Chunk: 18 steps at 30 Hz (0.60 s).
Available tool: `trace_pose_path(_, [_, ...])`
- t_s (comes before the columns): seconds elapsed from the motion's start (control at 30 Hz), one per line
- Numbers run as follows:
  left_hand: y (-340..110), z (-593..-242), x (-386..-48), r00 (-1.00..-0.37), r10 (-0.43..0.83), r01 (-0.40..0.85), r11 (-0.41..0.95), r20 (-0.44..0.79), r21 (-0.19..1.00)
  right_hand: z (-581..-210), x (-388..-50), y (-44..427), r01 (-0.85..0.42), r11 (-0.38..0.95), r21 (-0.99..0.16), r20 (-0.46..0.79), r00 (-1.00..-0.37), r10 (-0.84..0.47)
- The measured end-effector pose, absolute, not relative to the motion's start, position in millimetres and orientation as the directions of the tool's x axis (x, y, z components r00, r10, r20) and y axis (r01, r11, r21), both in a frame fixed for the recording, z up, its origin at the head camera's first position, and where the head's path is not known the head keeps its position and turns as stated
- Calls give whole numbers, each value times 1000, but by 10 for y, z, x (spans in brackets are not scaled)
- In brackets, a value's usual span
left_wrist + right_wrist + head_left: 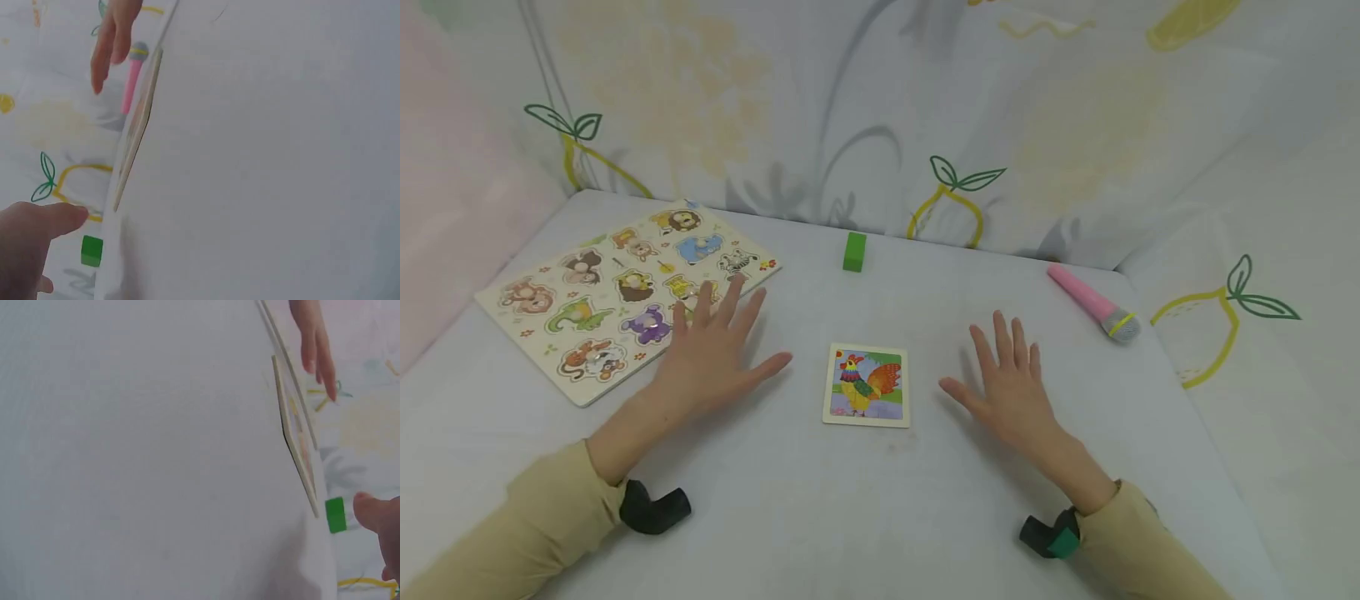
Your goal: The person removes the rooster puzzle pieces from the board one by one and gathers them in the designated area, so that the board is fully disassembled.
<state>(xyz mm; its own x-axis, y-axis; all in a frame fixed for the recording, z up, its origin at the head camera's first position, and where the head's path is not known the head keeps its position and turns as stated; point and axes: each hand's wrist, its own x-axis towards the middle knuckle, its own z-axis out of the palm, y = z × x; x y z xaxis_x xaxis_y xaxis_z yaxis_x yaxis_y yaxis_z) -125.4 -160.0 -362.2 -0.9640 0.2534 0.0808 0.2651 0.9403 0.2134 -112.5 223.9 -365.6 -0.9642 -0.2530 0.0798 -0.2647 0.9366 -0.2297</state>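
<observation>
Left grip point(709, 360): fingers spread, overlapping the edge of the board point(613, 335) in the head view; contact cannot be told. Right grip point(1015, 400): fingers likewise spread. Rooster tile point(867, 385) lies picture side up on the counter point(775, 508), between the grips, touching neither. Block point(853, 252) lies beyond the tile; microphone point(1093, 305) lies beyond the right grip

Printed curtains point(865, 92) behind a white table point(797, 517) mark a screened nook.
</observation>
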Motion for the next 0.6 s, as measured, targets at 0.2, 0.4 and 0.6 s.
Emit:
trace_pose_path(0.2, [-1438, -3696, -1130, -898, 440, 406, 837, -11, 367, -3708, -1161, 1968, -364, 848, -384, 100, -930, -354])
trace_pose_path(0.4, [-1275, -3723, -992, -729, 684, 565, 620, -21, 544, -3780, -1247, 1699, -491, 720, -491, 53, -842, -538])
trace_pose_path(0.6, [-1240, -3735, -970, -679, 734, 639, 587, 6, 497, -3845, -1339, 1612, -540, 650, -534, 67, -794, -604])
